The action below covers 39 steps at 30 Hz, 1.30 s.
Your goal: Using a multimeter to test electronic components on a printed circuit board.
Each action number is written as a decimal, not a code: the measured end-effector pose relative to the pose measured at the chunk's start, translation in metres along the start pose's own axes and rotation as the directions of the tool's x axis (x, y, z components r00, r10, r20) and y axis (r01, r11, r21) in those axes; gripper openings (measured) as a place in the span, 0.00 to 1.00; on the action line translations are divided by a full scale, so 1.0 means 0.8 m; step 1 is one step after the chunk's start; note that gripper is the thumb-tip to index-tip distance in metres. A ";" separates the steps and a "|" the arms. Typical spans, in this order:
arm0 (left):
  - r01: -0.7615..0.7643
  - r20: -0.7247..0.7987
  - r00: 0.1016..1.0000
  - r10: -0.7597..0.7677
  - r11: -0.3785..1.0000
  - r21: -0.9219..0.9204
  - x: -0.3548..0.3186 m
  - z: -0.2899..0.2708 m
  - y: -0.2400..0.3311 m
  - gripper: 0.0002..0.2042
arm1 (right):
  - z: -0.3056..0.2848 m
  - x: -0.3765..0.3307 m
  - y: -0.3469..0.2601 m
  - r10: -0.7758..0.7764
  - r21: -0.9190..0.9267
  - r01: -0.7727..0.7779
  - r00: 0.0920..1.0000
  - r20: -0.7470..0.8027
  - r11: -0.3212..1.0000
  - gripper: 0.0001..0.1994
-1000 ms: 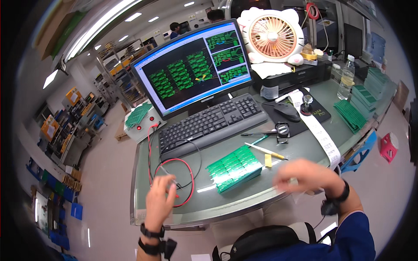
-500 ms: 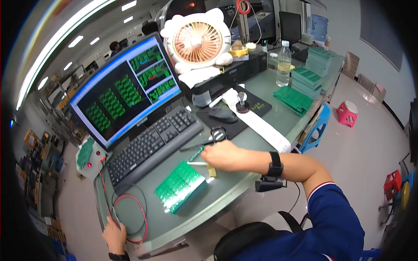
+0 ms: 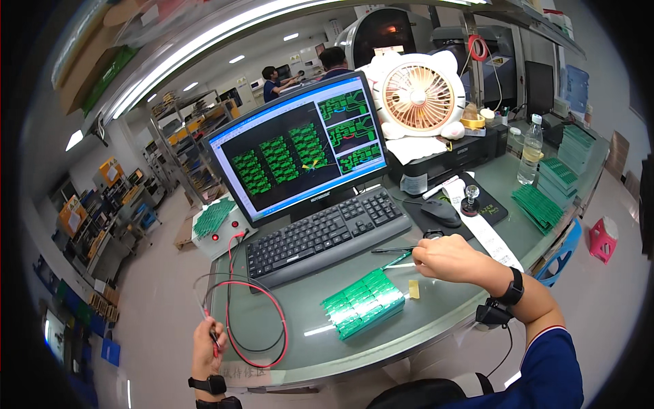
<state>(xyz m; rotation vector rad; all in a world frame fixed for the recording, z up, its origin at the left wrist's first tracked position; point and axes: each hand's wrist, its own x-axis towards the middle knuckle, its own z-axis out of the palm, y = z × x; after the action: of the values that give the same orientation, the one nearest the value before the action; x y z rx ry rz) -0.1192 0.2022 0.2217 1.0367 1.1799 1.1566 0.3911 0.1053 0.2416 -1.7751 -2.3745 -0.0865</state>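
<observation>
Seated person at a glass-topped grey desk [image 3: 477,204], seen from above. The left hand [image 3: 208,341] hangs at the near-left desk edge, its grip closed around thin red and black test probes [image 3: 212,332]; their red and black looped leads [image 3: 255,320] lie in coils on the desk and run back to a small white box with red buttons [image 3: 216,228] at the far left, which carries a green board on top. The right hand [image 3: 446,258] rests on the desk right of centre, fingers curled in a narrow grip; whether it actually holds the thin dark pen-like tool [image 3: 394,250] lying just at its fingertips cannot be told. The green rectangular panel of circuit boards [image 3: 363,303] lies flat on the desk between the two hands, near the front edge, with a small yellow tag [image 3: 413,289] just beside its right end.

Behind the panel: a black keyboard [image 3: 327,232], a flat monitor showing green board layouts [image 3: 300,146], a black computer mouse [image 3: 441,212] on a dark mat, a white-and-pink round desk fan [image 3: 417,95], a clear plastic bottle [image 3: 529,158], and stacks of green boards [image 3: 539,206] at the right. Two other people stand far back in the room.
</observation>
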 end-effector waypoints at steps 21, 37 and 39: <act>-0.047 0.519 0.731 0.443 0.791 -0.609 0.089 0.216 0.006 0.15 | -0.051 0.027 -0.008 0.137 0.697 -0.153 0.987 0.079 0.701 0.11; -0.230 0.229 0.896 0.380 0.839 -0.493 0.104 0.221 -0.008 0.11 | 0.056 0.060 -0.124 -0.391 -0.090 0.381 0.896 -0.208 0.920 0.18; -0.228 0.243 0.890 0.387 0.837 -0.498 0.100 0.219 -0.005 0.10 | 0.044 0.067 -0.120 -0.400 -0.007 0.409 0.887 -0.229 0.912 0.17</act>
<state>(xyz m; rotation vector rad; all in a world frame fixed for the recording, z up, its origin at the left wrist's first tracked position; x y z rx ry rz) 0.0569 0.2806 0.2273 1.0233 0.4349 1.3638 0.2806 0.1338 0.2219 -1.1513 -2.5110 -0.2760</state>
